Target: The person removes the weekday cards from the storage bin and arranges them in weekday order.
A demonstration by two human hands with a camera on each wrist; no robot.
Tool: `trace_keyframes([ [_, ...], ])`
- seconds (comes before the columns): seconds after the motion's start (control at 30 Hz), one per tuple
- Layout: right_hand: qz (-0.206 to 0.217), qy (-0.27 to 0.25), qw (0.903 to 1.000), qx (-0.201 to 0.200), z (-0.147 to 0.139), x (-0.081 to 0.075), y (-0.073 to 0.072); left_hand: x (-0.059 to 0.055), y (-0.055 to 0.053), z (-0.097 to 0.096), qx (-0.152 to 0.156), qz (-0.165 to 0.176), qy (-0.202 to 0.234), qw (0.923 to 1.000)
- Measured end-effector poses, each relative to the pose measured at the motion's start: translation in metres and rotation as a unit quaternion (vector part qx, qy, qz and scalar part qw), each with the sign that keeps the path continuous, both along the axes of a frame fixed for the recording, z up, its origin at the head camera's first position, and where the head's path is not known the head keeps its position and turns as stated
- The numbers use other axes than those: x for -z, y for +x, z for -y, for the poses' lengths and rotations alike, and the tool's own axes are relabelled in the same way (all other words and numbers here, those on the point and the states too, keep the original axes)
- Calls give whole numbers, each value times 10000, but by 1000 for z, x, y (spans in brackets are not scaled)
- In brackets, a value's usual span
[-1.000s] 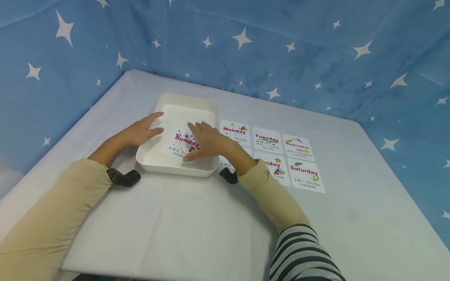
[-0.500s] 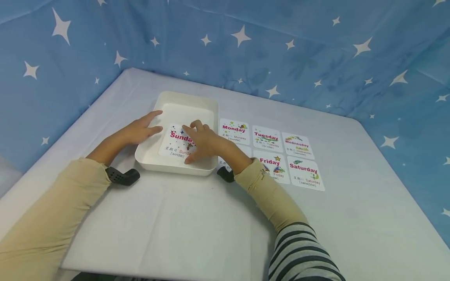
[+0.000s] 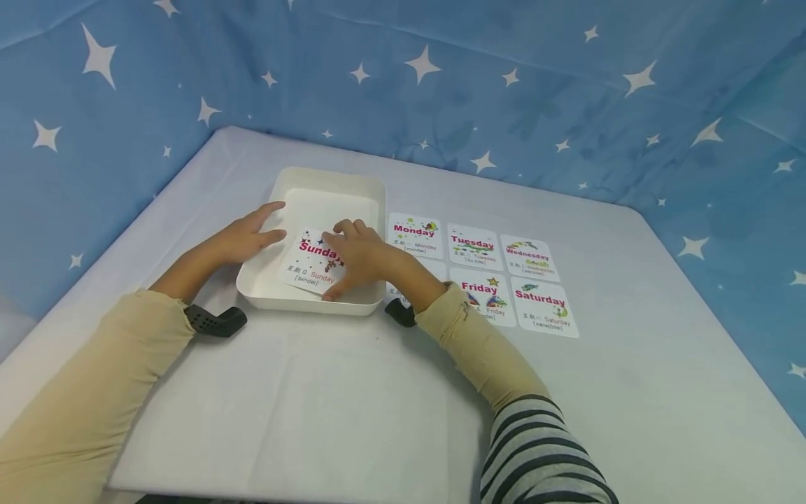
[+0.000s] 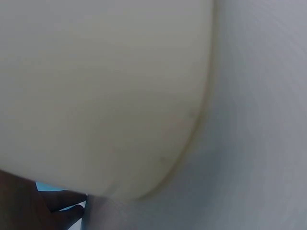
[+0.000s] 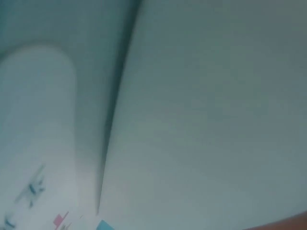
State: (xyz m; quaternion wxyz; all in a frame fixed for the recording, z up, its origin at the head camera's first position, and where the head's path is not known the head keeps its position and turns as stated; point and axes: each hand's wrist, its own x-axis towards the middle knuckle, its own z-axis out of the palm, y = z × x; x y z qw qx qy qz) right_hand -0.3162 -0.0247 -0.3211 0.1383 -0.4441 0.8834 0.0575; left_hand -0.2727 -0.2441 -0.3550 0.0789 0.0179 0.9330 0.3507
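In the head view my right hand (image 3: 362, 255) holds the white "Sunday" card (image 3: 308, 269) at its right side, inside a shallow white tray (image 3: 308, 306). The index finger bends over the card's top edge and the thumb lies at its lower corner. The card sits slightly tilted, with another pale edge under it. My left hand (image 3: 242, 238) rests over the tray's left rim, index finger and thumb extended inward and apart. Dark fingers (image 4: 64, 203) show beyond the tray wall (image 4: 96, 96) in the left wrist view. The right wrist view is blurred, mostly pale surfaces.
Several weekday cards lie right of the tray in two rows, among them Monday (image 3: 413, 234), Tuesday (image 3: 474, 246), Wednesday (image 3: 529, 257), Friday (image 3: 483, 297) and Saturday (image 3: 544, 306). One card is partly hidden by my right forearm. A blue star-patterned curtain (image 3: 472, 91) borders the white table (image 3: 315, 406).
The Sunday card has slid a little left and towards me under my right hand, whose fingers have bent more over it. My left hand has kept its place at the tray.
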Motion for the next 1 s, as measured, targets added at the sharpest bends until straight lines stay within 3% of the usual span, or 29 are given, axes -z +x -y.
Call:
trace_keyframes([
  [0.17, -142, 167, 9997, -89, -3, -1, 0, 3, -1, -1, -51, 51, 26, 10000],
  [0.37, 2, -470, 9988, -139, -21, -11, -1, 7, -4, -8, 65, 89, 114, 9999],
  [0.63, 101, -1276, 9918, -20, -68, -43, 13, 2, -5, -7, 118, 104, 39, 9999],
  [0.9, 19, -1428, 9897, 132, -124, -58, 24, 1, -1, 2, 204, 107, 19, 9997],
  [1.0, -60, -1251, 9919, 230, -145, -59, 30, 1, 0, 5, 186, 102, 6, 9998],
])
